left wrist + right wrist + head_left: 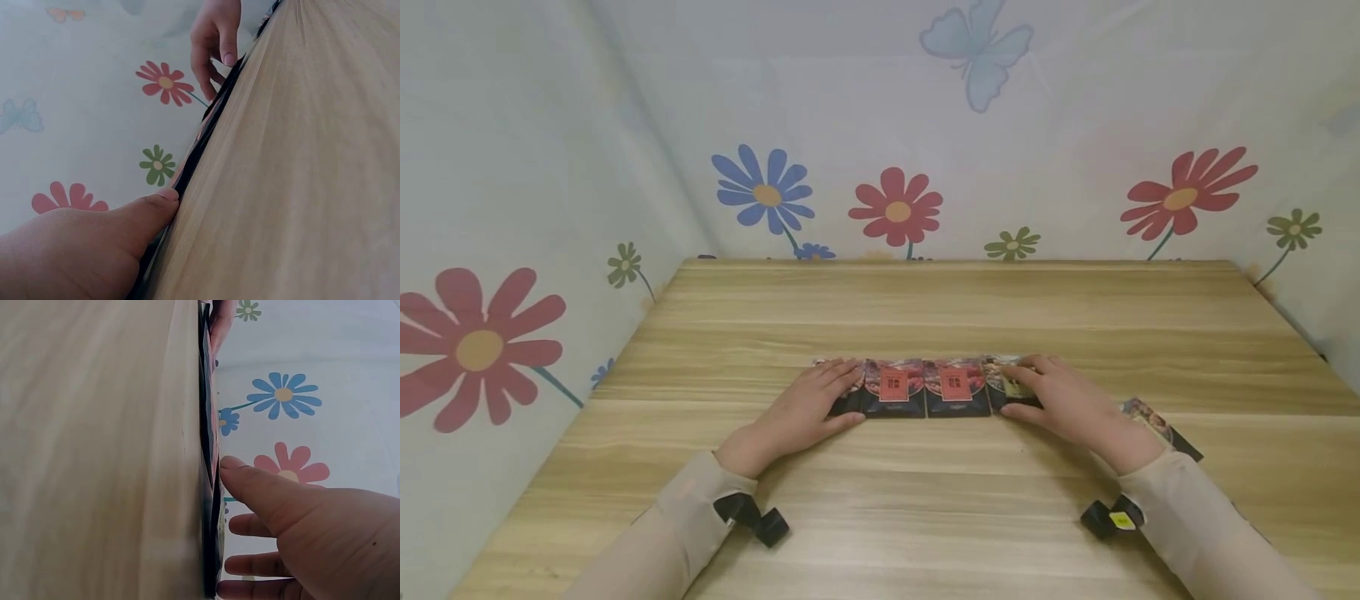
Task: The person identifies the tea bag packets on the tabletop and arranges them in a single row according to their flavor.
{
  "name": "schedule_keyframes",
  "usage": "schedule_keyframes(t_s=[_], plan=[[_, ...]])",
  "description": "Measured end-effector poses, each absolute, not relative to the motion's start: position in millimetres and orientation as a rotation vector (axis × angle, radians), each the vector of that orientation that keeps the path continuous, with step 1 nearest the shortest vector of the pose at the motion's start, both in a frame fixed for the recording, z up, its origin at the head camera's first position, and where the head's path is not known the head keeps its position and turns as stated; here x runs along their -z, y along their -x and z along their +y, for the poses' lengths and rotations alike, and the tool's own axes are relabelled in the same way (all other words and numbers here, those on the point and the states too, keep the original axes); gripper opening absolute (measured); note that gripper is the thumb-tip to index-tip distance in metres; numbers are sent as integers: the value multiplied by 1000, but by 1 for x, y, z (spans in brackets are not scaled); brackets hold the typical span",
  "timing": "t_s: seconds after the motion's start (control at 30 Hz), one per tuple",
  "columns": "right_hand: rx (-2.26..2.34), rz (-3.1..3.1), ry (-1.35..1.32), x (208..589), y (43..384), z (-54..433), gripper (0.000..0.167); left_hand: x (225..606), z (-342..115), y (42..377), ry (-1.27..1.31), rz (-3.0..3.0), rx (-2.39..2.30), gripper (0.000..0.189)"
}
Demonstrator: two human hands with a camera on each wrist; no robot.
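Note:
Several flat, dark food packets lie side by side in a row across the table. Two in the middle, a left red-labelled packet (pixel 895 388) and a right red-labelled packet (pixel 957 388), show their fronts fully. My left hand (pixel 801 408) rests over the leftmost packet (pixel 847 403), hiding much of it, with its fingers extended. At the other end, my right hand (pixel 1067 404) touches the rightmost packet (pixel 1009 385), which has a yellowish label, with thumb and fingers spread. In the right wrist view, that hand's thumb (pixel 240 472) lies along the row's edge.
Another packet (pixel 1165 429) lies at an angle beside my right wrist, partly behind it. The wooden table (pixel 910 500) meets a flower-printed cloth wall (pixel 1060 183) at the back and left. Black camera straps (pixel 752 517) sit on both wrists.

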State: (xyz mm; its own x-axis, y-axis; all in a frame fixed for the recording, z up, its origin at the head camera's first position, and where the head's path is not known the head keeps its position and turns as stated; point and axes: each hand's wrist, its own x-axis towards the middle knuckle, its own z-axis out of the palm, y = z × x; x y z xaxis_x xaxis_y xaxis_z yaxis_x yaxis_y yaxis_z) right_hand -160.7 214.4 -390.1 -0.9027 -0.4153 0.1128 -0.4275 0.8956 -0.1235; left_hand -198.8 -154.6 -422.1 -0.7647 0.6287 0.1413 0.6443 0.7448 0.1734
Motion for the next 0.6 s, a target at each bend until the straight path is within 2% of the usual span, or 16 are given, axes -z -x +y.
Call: schedule_keyframes(t_s=[0.6], plan=[[-251, -2980, -709, 376, 159, 220, 55, 423, -155, 199, 1035, -2882, 327, 69]])
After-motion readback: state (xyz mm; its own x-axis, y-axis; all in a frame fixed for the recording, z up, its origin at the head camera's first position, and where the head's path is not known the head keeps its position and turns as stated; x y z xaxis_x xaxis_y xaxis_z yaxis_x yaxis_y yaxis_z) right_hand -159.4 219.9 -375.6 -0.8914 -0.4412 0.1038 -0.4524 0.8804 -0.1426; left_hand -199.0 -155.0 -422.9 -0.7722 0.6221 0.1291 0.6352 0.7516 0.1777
